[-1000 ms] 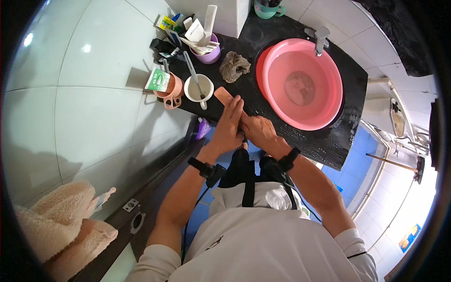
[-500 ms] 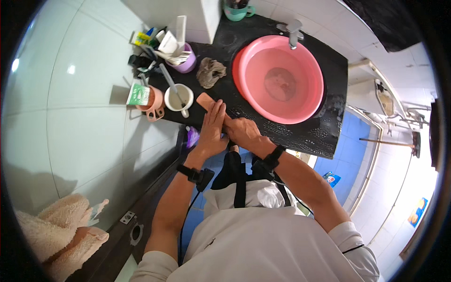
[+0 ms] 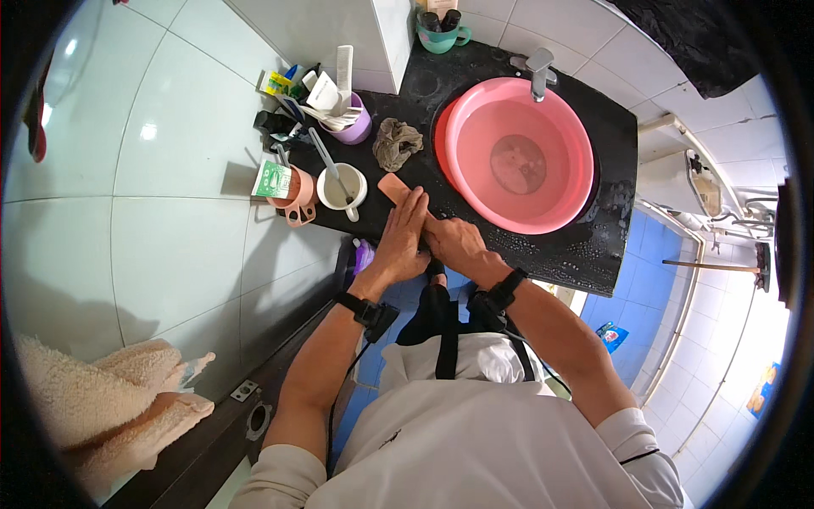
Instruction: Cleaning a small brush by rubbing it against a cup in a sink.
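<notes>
One peach-coloured bar (image 3: 392, 186) is jutting past the left hand (image 3: 402, 227), whose straight fingers are covering it, grip unclear; the right hand (image 3: 458, 244) is apparently clamping its near end. Steadying seems the step, next calling for firm hold.

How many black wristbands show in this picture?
2. The left band sits just behind your left hand, and the right band just behind your right hand.

Orange bar (image 3: 391, 186), lower end hidden
</notes>
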`<action>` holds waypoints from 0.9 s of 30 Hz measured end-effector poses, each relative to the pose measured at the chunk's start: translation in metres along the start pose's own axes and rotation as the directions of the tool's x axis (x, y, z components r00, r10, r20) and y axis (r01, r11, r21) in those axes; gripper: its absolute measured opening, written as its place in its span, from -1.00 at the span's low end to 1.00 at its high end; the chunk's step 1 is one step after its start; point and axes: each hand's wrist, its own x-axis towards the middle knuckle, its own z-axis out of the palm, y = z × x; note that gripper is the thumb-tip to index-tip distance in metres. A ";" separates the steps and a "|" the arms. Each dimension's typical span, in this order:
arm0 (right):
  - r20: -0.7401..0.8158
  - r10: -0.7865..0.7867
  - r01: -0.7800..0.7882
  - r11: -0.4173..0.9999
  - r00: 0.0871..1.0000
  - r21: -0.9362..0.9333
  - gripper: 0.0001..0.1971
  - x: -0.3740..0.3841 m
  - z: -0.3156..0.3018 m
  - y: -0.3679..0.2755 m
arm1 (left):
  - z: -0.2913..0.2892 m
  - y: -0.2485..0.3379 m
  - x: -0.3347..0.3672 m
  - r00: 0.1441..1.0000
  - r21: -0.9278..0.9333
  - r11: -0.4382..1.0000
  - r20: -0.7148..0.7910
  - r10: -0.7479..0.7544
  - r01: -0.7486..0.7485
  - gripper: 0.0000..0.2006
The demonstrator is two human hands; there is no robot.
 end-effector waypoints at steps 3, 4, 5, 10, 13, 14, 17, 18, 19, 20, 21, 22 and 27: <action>0.095 0.070 -0.074 0.996 0.993 0.046 -0.75 -0.024 0.000 -0.005 | 0.003 0.021 -0.025 0.998 -0.060 0.997 0.054 -0.040 0.043 -0.03; 0.097 0.069 -0.074 0.996 0.993 0.047 -0.75 -0.036 -0.002 -0.005 | 0.009 0.028 -0.034 0.996 -0.098 0.994 0.076 -0.046 0.054 -0.04; 0.114 0.070 -0.078 0.995 0.991 0.065 -0.73 -0.050 -0.003 -0.007 | 0.015 0.034 -0.043 0.997 -0.095 0.995 0.070 -0.018 0.024 -0.05; 0.119 0.019 -0.018 1.000 0.993 -0.009 -0.73 -0.034 0.008 -0.006 | 0.001 0.027 -0.039 0.997 -0.122 0.991 0.058 -0.045 0.052 -0.06; 0.107 -0.005 0.007 1.000 0.994 -0.020 -0.72 -0.008 0.004 -0.018 | -0.008 0.007 -0.031 0.999 -0.015 0.999 -0.009 -0.049 0.049 -0.02; 0.124 -0.003 0.006 1.000 0.992 -0.029 -0.68 -0.003 0.001 -0.020 | -0.006 0.008 -0.031 0.999 -0.014 0.999 -0.012 -0.050 0.050 -0.02; 0.186 0.020 -0.006 0.997 0.982 -0.074 -0.73 -0.032 -0.012 -0.009 | 0.012 0.023 -0.037 0.998 -0.132 0.991 -0.059 -0.002 -0.006 0.00; 0.201 0.046 -0.027 0.995 0.979 -0.095 -0.75 -0.045 -0.020 -0.008 | 0.020 0.032 -0.040 1.000 -0.210 0.978 -0.012 0.010 -0.013 -0.03; 0.209 0.039 -0.019 0.995 0.977 -0.097 -0.75 -0.058 -0.026 -0.003 | 0.026 0.041 -0.041 0.999 -0.288 0.958 0.032 0.027 -0.016 -0.05; 0.202 0.070 -0.050 0.993 0.977 -0.106 -0.74 -0.070 -0.031 0.003 | 0.028 0.044 -0.041 0.996 -0.362 0.932 0.075 0.047 -0.017 -0.08; 0.187 0.100 -0.079 0.991 0.977 -0.112 -0.74 -0.075 -0.036 0.007 | 0.029 0.042 -0.040 0.997 -0.355 0.935 0.069 0.043 -0.016 -0.08; 0.187 0.087 -0.067 0.992 0.979 -0.108 -0.74 -0.072 -0.037 0.013 | 0.028 0.037 -0.038 0.995 -0.407 0.913 0.077 0.058 -0.022 -0.16; 0.021 0.035 -0.032 0.993 0.999 -0.110 -0.61 -0.024 -0.026 0.011 | -0.037 0.028 -0.012 0.940 -0.304 0.947 -0.283 -0.191 0.101 -0.61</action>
